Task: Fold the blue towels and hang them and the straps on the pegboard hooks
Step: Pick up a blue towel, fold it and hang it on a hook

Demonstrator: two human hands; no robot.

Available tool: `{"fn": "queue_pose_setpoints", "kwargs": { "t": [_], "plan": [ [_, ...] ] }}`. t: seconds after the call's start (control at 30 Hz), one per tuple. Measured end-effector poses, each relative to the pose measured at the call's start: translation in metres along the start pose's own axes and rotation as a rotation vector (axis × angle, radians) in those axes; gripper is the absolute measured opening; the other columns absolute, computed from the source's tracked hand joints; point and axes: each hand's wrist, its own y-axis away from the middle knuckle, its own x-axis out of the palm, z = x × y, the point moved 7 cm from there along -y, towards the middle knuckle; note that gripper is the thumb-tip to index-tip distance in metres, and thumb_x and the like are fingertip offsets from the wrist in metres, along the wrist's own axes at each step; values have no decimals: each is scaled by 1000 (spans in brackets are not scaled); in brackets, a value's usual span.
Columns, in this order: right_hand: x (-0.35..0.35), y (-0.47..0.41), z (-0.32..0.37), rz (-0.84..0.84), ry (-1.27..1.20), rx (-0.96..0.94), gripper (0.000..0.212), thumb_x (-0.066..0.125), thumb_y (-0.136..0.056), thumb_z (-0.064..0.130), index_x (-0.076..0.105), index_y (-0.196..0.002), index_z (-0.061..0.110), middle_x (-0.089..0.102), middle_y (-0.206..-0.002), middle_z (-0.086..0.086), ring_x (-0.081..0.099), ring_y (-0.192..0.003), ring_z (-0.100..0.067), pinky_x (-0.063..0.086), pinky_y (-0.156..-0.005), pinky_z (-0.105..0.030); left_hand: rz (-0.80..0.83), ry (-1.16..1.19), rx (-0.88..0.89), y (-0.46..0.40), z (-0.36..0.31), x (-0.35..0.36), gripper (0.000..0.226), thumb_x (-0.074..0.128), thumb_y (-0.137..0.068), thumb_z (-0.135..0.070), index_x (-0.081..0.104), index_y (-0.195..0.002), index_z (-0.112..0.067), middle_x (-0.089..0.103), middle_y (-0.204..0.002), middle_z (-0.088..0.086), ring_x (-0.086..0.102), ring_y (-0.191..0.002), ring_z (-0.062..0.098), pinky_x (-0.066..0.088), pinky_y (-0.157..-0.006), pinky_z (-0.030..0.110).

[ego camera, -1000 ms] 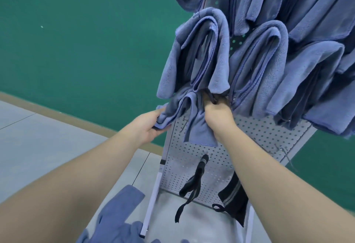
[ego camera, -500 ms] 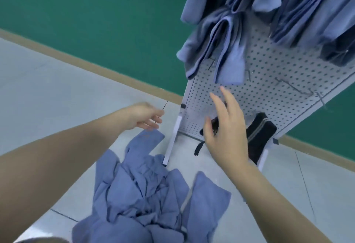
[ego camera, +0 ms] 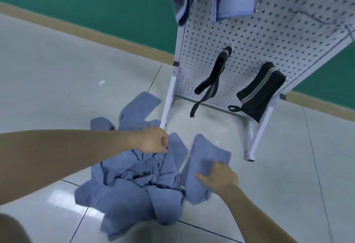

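Two hands — two black straps — one pegboard.

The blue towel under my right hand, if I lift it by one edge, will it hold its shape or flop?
The blue towel will probably flop: it already lies creased and draped on the floor. It looks thin, so likely light for the right hand. It may drag the neighbouring towel pile, whose edge it seems to touch.

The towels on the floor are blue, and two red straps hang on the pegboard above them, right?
Not quite. The towels on the floor are blue, and two straps do hang on the pegboard, but they are black, not red. The head view shows one thin strap and one wide strap with pale stripes.
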Motion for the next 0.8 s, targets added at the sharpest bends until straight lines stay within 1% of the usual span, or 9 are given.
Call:
{"fn": "queue_pose_setpoints", "kwargs": {
  "t": [0.03,0.1,0.13,0.2,0.27,0.37,0.5,0.63,0.8],
  "plan": [
    [9,-2,0,31,-12,-22,61,53,-97,63,57,-134,16,62,-133,-6,63,-119,-29,48,-85,-33,11,3,12,-2,-6,4,20,67,-96,-22,69,-112,-11,57,-84,-21,60,-95,12,50,-94,27],
    [12,-5,3,11,-126,-80,26,54,-102,41,64,-99,17,67,-100,-3,64,-99,-29,47,-75,-31,16,-1,23,-7,-13,10,19,67,-97,-22,70,-112,-11,58,-85,-21,59,-92,10,50,-90,24],
    [8,-6,3,-14,-203,-96,25,55,-103,33,55,-80,21,60,-82,1,59,-87,-28,42,-70,-31,20,1,18,-9,-15,10,18,66,-97,-23,70,-111,-12,59,-86,-20,60,-90,9,51,-87,22],
    [-10,-7,8,-74,-326,-143,39,57,-102,24,36,-68,23,42,-66,5,48,-69,-22,36,-63,-32,26,11,-1,-9,-18,7,10,66,-98,-22,68,-104,-15,65,-87,-16,62,-83,4,50,-76,13],
    [-44,-2,15,-163,-463,-225,44,60,-99,16,32,-65,20,36,-61,4,37,-57,-13,32,-55,-26,8,50,-8,-7,-26,-4,8,68,-96,-23,69,-99,-15,75,-90,-3,69,-78,6,51,-71,15],
    [-101,9,28,-187,-634,-316,37,65,-96,14,41,-68,14,39,-63,3,34,-57,-12,30,-52,-21,-39,165,-5,2,-50,-30,17,73,-92,-26,71,-105,-15,76,-89,7,67,-64,7,54,-63,22],
    [-172,46,47,-183,-712,-461,31,68,-96,20,52,-85,-4,45,-77,-8,40,-72,-17,31,-63,-32,-88,316,39,25,-97,-64,28,80,-88,-29,67,-110,-18,72,-92,3,65,-73,14,57,-77,37],
    [-236,106,55,-242,-735,-583,33,67,-99,24,52,-86,-3,45,-76,-9,39,-70,-17,31,-62,-31,-200,400,138,67,-143,-91,19,77,-90,-30,69,-105,-21,69,-89,-5,63,-81,13,54,-78,33],
    [-295,183,47,-324,-795,-673,27,67,-99,28,57,-85,7,52,-77,-7,45,-72,-17,39,-68,-32,-379,447,191,138,-188,-113,37,73,-92,-46,67,-110,-14,69,-102,-1,65,-92,15,52,-82,28]
  ]
}}
